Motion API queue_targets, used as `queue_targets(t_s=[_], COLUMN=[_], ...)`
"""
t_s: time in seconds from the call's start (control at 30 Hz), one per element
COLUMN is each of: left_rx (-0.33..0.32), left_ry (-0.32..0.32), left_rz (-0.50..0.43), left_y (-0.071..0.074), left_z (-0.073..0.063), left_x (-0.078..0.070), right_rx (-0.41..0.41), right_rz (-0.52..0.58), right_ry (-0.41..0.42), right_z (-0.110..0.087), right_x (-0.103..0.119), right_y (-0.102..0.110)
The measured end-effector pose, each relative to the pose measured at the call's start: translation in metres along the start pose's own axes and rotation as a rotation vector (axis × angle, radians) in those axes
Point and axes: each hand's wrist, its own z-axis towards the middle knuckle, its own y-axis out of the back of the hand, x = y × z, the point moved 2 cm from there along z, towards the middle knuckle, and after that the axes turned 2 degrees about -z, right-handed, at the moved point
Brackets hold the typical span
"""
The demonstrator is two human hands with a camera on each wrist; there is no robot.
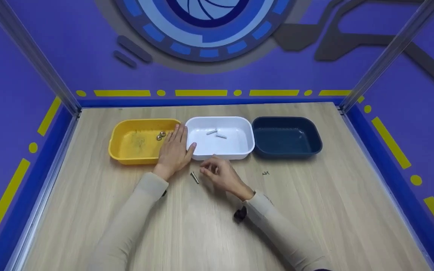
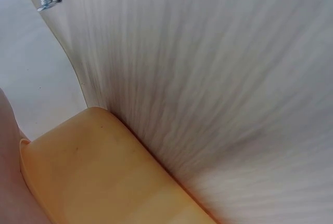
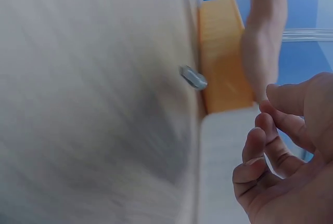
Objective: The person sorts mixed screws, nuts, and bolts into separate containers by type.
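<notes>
My left hand [image 1: 173, 152] lies with straight fingers over the right end of the yellow bin [image 1: 126, 160], its thumb reaching to the left rim of the white bin [image 1: 222, 156]. Just in front of the white bin hovers my right hand [image 1: 222, 175], fingers loosely bent. The right wrist view shows nothing between its thumb and fingers [image 3: 255, 143]. On the table between both hands is a silver bolt [image 1: 194, 177]. Two small screws [image 1: 217, 134] lie inside the white bin. A few nuts [image 1: 161, 136] sit in the yellow bin beside the left fingers.
A dark blue bin [image 1: 287, 153] stands to the right of the white one, completing a row at the back of the wooden table [image 1: 202, 233]. Small dark marks or bits [image 1: 265, 173] show in front of it. Blue-purple panels [image 1: 202, 81] enclose the back and sides.
</notes>
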Motion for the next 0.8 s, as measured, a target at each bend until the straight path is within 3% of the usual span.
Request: queue_targets(t_s=[0.5, 0.8], left_rx=[0.011, 0.033], left_ry=[-0.001, 0.004], left_rz=[0.012, 0.007], left_y=[0.001, 0.001], left_z=[0.001, 0.0], left_x=[0.0, 0.001], right_rx=[0.094, 0.134], right_rz=[0.02, -0.122], right_ry=[-0.117, -0.142], right_z=[-0.003, 0.002], right_x=[-0.012, -0.007], right_y=[-0.023, -0.028])
